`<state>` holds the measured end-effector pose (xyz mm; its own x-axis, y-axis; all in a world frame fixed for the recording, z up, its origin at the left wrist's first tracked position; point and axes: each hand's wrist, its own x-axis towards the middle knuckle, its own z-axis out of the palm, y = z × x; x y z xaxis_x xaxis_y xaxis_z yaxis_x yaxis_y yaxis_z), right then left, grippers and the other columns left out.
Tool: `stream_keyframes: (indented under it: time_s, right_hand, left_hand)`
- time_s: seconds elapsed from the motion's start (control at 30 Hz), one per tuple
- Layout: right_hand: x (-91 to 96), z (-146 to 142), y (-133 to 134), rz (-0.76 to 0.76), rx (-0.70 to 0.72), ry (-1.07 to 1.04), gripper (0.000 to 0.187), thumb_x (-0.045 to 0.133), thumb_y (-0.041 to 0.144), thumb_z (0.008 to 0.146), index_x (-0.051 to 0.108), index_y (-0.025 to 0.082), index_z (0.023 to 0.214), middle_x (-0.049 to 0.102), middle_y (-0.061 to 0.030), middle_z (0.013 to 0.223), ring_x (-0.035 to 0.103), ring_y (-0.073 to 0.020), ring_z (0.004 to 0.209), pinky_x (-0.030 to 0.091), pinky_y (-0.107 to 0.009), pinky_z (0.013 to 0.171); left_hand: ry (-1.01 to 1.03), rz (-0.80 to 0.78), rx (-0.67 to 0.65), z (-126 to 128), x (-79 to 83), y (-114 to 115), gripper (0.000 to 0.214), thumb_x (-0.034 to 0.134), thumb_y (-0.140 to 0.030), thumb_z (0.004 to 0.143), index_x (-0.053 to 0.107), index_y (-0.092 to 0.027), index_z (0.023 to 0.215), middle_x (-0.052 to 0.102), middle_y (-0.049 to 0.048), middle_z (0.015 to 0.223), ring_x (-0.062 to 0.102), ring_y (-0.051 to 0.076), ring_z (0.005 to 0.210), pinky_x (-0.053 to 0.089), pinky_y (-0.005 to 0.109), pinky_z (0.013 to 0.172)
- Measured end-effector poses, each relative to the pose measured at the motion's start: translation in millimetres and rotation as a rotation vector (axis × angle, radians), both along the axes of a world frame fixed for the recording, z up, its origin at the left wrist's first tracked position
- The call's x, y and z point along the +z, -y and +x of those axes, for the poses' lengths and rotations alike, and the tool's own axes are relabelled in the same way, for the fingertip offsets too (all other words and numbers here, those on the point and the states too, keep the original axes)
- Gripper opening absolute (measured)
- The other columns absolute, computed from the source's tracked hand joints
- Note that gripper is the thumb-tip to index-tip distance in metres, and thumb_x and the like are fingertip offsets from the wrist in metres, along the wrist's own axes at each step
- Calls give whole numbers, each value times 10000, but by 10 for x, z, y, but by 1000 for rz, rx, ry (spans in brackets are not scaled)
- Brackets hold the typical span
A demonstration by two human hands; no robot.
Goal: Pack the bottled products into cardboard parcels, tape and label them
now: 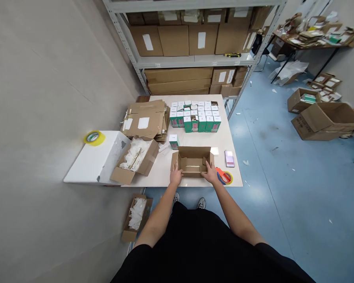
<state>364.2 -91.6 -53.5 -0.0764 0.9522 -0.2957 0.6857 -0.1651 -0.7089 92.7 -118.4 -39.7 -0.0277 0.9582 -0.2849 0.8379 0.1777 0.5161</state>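
The left hand [176,175] and the right hand [210,173] rest at the near corners of an open cardboard carton [191,160], one at each side. The fingers touch its near walls and flaps, but whether they are clenched on the cardboard or only lying against it I cannot tell.

The carton sits at the near edge of the pale surface [165,171]. Its long axis runs left to right across the view, parallel to that edge, and its mouth faces up with the flaps standing open. Nothing but its pale bottom shows inside.

Beyond it, green-and-white product boxes [193,118] stand upright in tight rows, and one more such box [174,141] stands apart, just behind the carton's left end. None shows inside the open carton.

To the left lie a stack of flattened cardboard [143,122] and a second carton holding white packing material [134,160]. To the right are a tape dispenser with an orange handle [224,177] and a small pile of pink-and-white cards [229,158].
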Motion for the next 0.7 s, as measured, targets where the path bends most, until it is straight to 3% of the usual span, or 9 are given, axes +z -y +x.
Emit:
stream_keyframes:
  time_s: [0.17, 0.33, 0.4, 0.47, 0.57, 0.63, 0.7]
  right_hand:
    - [159, -101, -303, 206, 57, 96, 812, 697, 322, 847, 436, 285, 1615, 173, -103, 1778, 76, -429, 1635, 103, -682, 1272]
    - [374, -412, -632, 336, 191, 209, 711, 634, 218, 874, 487, 221, 1569, 238, -158, 1753, 55, -436, 1625, 28, -724, 1242]
    - [442, -592, -706, 376, 232, 257, 631, 629, 206, 889, 546, 220, 1514, 351, -176, 1699, 136, -426, 1604, 26, -711, 1241]
    - [494, -771, -753, 393, 263, 302, 469, 589, 235, 947, 624, 239, 1415, 532, -182, 1555, 318, -392, 1523, 55, -683, 1243]
    - [551, -1028, -798, 366, 352, 332, 304, 474, 294, 1045, 712, 251, 1230, 709, -142, 1240, 576, -308, 1243, 152, -611, 1239]
    - [586, -1215, -818, 343, 445, 332, 305, 451, 296, 1060, 736, 242, 1154, 731, -119, 1135, 625, -272, 1120, 220, -559, 1224]
    - [625, -1440, -826, 356, 507, 332, 276, 494, 279, 1036, 749, 238, 1134, 727, -121, 1162, 617, -281, 1162, 247, -551, 1215]
  left_hand:
    - [53, 164, 5, 2, 68, 298, 117, 710, -163, 883, 796, -239, 903, 250, -12, 1762, 178, 360, 1637, 325, 568, 1285]
    - [80, 269, 40, -119, 207, 675, 156, 657, -189, 936, 799, -234, 982, 249, 13, 1762, 178, 309, 1643, 362, 548, 1279]
    - [75, 309, 62, -178, 252, 820, 198, 593, -194, 977, 788, -226, 966, 242, 12, 1764, 209, 283, 1637, 382, 517, 1272]
    - [59, 358, 72, -254, 285, 957, 249, 538, -186, 1004, 768, -214, 911, 218, 5, 1771, 244, 270, 1628, 391, 482, 1270]
    - [15, 419, 99, -418, 314, 1147, 227, 548, -172, 1000, 751, -200, 901, 189, 9, 1779, 277, 282, 1617, 412, 473, 1258]
    - [-26, 421, 140, -557, 319, 1251, 177, 589, -175, 983, 760, -204, 950, 231, 23, 1770, 302, 290, 1607, 427, 495, 1248]
    - [-62, 389, 172, -710, 310, 1325, 167, 598, -184, 981, 763, -207, 974, 271, 34, 1758, 333, 292, 1592, 440, 503, 1238]
